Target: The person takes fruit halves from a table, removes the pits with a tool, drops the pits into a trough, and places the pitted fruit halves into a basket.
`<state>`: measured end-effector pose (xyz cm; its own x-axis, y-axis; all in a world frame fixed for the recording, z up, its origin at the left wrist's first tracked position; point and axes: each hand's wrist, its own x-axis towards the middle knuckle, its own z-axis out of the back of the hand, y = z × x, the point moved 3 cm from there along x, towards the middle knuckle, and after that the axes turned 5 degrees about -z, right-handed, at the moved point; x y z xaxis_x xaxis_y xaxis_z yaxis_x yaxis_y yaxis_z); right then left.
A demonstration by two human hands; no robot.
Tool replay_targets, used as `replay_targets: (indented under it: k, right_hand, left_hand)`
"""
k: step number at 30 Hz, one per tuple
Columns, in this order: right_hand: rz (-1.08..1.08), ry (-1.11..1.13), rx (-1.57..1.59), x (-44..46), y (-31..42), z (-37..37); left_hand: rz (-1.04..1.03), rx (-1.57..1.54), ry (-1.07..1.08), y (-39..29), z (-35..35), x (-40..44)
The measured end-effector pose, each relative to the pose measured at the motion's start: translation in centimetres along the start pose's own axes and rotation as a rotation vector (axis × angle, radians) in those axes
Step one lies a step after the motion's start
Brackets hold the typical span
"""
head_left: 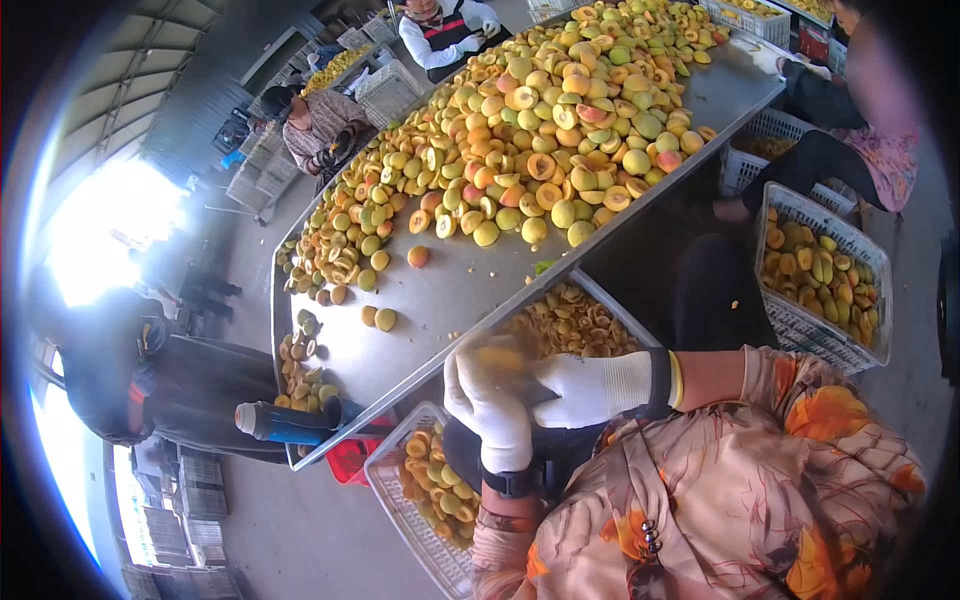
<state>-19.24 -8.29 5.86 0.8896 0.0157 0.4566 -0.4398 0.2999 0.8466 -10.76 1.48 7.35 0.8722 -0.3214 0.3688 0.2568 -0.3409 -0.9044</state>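
Observation:
Both of my hands wear white gloves and meet just in front of the metal table's near edge. My left hand (488, 405), with a dark watch band at its wrist, curls round a yellow-orange peach (508, 356) that is smeared by motion. From the other side my right hand (580, 387) closes on the same peach, its fingertips partly blurred. Whether the peach is whole or halved, I cannot tell. Beneath and beyond my hands stands a crate of peach pieces (577, 322). A big heap of peaches (560, 130), whole and halved, covers much of the metal table (455, 290).
Close to my left arm sits a white crate (378, 470) of peach halves, beside a red container (350, 460). A blue flask (285, 422) lies at the table's corner. Another filled crate (875, 350) stands at right. Several people are around the table.

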Motion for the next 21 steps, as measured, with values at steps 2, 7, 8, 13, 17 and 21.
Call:
replay_targets:
  k: [2, 7, 8, 13, 17, 21]
  right_hand:
    - [-0.029, 0.02, 0.067, 0.3, 0.4, 0.7]
    - [-0.378, 0.321, 0.179, 0.6, -2.2, 1.7]
    - [-0.317, 0.305, 0.181, 0.7, -2.5, 1.6]
    - [-0.118, 0.216, 0.255, 0.8, -2.9, 1.1]
    - [-0.67, 0.481, 0.658, -0.2, -2.5, 1.8]
    - [-0.783, 0.534, 1.042, -0.5, -1.3, 2.1]
  left_hand:
    - [-0.012, 0.014, 0.007, 0.3, -0.2, 0.2]
    - [-0.014, 0.023, 0.002, 0.9, -1.2, 0.8]
    - [-0.016, 0.03, -0.016, 0.9, -1.4, 0.8]
    - [-0.079, 0.008, 0.116, 1.9, -1.2, 1.6]
    - [0.131, -0.133, 0.248, 1.4, -1.1, 1.7]
    - [0.322, -0.341, 0.153, 2.8, -0.8, 1.6]
